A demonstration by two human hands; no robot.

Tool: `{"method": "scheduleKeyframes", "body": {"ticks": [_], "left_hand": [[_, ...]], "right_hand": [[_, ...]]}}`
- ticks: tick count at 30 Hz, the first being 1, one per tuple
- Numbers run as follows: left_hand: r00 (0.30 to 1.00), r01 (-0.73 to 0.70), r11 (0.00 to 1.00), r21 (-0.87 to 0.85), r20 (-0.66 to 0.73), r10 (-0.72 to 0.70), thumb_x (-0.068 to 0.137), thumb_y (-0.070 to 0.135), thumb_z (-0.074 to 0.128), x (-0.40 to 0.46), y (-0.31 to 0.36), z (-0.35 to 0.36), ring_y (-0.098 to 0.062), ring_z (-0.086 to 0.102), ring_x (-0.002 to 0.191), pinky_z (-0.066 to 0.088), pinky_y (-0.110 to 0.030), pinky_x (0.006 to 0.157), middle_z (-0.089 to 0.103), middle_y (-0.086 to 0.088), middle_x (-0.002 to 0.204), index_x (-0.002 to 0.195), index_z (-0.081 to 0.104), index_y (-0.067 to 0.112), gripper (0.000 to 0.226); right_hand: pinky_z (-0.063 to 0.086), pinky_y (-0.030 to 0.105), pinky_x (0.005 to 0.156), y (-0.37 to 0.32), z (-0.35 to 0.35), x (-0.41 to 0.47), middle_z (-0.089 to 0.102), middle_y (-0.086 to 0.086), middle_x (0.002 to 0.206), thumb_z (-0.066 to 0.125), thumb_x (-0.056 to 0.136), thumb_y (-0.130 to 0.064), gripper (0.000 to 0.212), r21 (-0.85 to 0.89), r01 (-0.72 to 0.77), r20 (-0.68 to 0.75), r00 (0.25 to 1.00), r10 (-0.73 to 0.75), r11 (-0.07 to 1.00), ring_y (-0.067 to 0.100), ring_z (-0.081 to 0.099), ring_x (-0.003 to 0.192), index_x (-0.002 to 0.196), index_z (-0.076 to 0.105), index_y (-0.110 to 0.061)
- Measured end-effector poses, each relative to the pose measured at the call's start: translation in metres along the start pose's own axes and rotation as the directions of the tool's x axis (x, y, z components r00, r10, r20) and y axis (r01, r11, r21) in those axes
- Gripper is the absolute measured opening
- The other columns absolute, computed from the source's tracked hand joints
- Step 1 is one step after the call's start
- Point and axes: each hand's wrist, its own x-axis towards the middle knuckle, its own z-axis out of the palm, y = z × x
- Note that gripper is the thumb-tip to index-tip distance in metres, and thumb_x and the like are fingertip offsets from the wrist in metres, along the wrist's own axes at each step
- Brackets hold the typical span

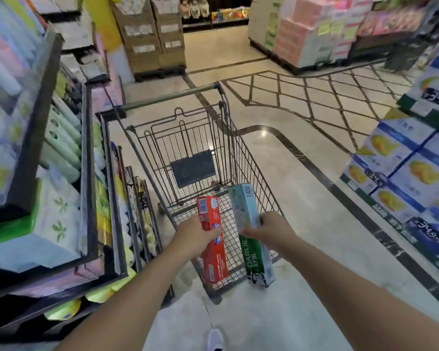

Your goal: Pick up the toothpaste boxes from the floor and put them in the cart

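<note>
Both hands over cart (pixel 238 153): left grip (pixel 197 234) clamps red box (pixel 212 239), right grip (pixel 268 228) pinches pale-blue box (pixel 246 206) plus green box (pixel 257 259) at 5 o'clock rim, likely to slip outside.

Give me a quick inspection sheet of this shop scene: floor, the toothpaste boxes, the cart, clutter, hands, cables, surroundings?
Surface: glossy pale tiled floor with dark inlaid lines.
Job's things: red toothpaste box in the left hand; pale blue box and green box together in the right hand, all over the near end of the cart. The cart's basket looks empty.
Clutter: none seen on the visible floor; a white shoe at the bottom edge.
Grippers: left hand grips the red box; right hand grips the other two.
Cables: nothing seen.
Surroundings: stocked shelves on the left, stacked cartons on the right, cardboard boxes ahead.
</note>
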Motion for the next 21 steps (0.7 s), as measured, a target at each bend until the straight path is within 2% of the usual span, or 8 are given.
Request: {"method": "scheduleKeyframes", "body": {"ticks": [3,6,11,14,16,19,21], "left_hand": [[0.999,0.046,0.999,0.024,0.014,-0.046,0.088,0.044,0.067,0.054,0.002,0.002,-0.015,0.067,0.092,0.052,-0.027,0.076,0.07,0.001,0.113,0.118,0.061,0.02,0.038],[0.992,0.13,0.992,-0.001,0.001,-0.13,0.089,0.039,0.068,0.104,-0.007,0.007,-0.018,0.069,0.093,0.054,-0.028,0.076,0.071,-0.003,0.11,0.114,0.062,0.017,0.034],[0.957,0.288,0.957,-0.042,-0.022,-0.289,0.09,0.034,0.066,0.17,-0.041,0.039,-0.023,0.068,0.091,0.056,-0.033,0.081,0.067,0.0,0.096,0.096,0.058,0.017,0.019],[0.913,0.406,0.91,-0.086,-0.017,-0.409,0.086,0.032,0.068,0.201,-0.069,0.071,-0.023,0.068,0.083,0.056,-0.033,0.079,0.071,-0.003,0.096,0.086,0.059,0.021,0.014],[0.873,0.485,0.871,-0.081,-0.01,-0.488,0.085,0.031,0.068,0.22,-0.091,0.096,-0.025,0.066,0.082,0.051,-0.027,0.072,0.072,-0.007,0.099,0.091,0.064,0.017,0.015],[0.816,0.577,0.816,-0.015,-0.005,-0.577,0.088,0.027,0.064,0.247,-0.121,0.13,-0.031,0.065,0.098,0.041,-0.025,0.069,0.069,-0.013,0.109,0.098,0.066,0.012,0.018],[0.779,0.626,0.779,0.038,0.021,-0.627,0.091,0.026,0.061,0.262,-0.137,0.151,-0.032,0.06,0.111,0.044,-0.03,0.076,0.064,-0.014,0.118,0.114,0.063,0.007,0.03]], "right_hand": [[0.046,0.014,0.042,-0.006,0.002,0.055,0.063,0.001,0.084,0.074,0.084,-0.031,0.031,-0.007,-0.044,-0.015,0.999,0.044,0.999,0.008,0.062,0.064,0.096,0.06,-0.006],[0.052,0.02,0.047,-0.003,0.017,0.112,0.065,0.004,0.085,0.072,0.085,-0.032,0.033,-0.014,-0.076,-0.015,0.997,0.076,0.997,0.012,0.066,0.067,0.099,0.062,-0.004],[0.055,0.022,0.05,0.029,0.059,0.195,0.065,0.004,0.084,0.071,0.086,-0.027,0.026,-0.091,-0.135,0.061,0.988,0.141,0.987,0.013,0.067,0.068,0.094,0.061,-0.005],[0.057,0.024,0.052,0.057,0.087,0.234,0.067,0.005,0.082,0.071,0.087,-0.027,0.022,-0.147,-0.162,0.108,0.978,0.179,0.976,0.014,0.068,0.067,0.089,0.061,-0.008],[0.058,0.027,0.051,0.076,0.107,0.256,0.067,0.004,0.078,0.07,0.088,-0.027,0.02,-0.188,-0.169,0.135,0.971,0.195,0.968,0.013,0.068,0.064,0.086,0.061,-0.009],[0.046,0.021,0.041,0.107,0.141,0.281,0.068,0.002,0.079,0.066,0.088,-0.041,0.031,-0.313,-0.14,0.166,0.966,0.199,0.939,0.012,0.063,0.06,0.089,0.064,-0.01],[0.051,0.025,0.052,0.123,0.161,0.293,0.068,0.005,0.088,0.063,0.085,-0.049,0.04,-0.398,-0.107,0.204,0.958,0.202,0.911,0.018,0.064,0.067,0.096,0.063,-0.011]]}}
